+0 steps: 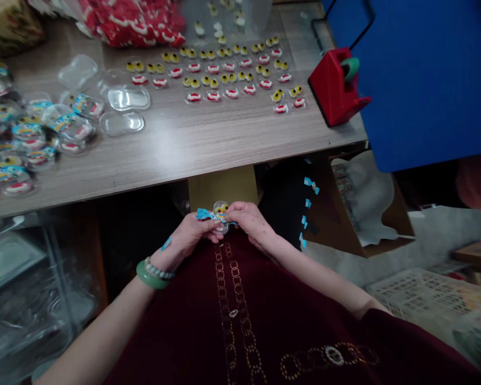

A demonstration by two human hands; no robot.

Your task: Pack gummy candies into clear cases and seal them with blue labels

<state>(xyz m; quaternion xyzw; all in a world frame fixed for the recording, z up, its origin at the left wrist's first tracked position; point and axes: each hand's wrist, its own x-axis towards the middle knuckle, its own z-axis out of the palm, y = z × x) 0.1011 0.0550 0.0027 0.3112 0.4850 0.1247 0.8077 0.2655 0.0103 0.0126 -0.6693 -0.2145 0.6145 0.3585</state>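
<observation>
In front of my body, below the table's front edge, my left hand (196, 232) pinches a small clear plastic pack (221, 207) with yellow eye-shaped pieces inside. A blue printed label (204, 214) lies across the pack's middle, one end sticking out on the left. My right hand (250, 220) has its fingers closed on the label's right side, against the pack. Another small blue label (166, 244) is stuck to my left wrist, above a beaded bracelet and a green bangle.
On the table (176, 152) stand rows of packs with yellow eyes and red-and-white teeth (213, 96). Labelled packs (28, 133) pile up at left beside clear shells (122, 123). A red tape dispenser (336, 88) sits at right. Blue labels (308, 203) hang near an open carton (364, 203).
</observation>
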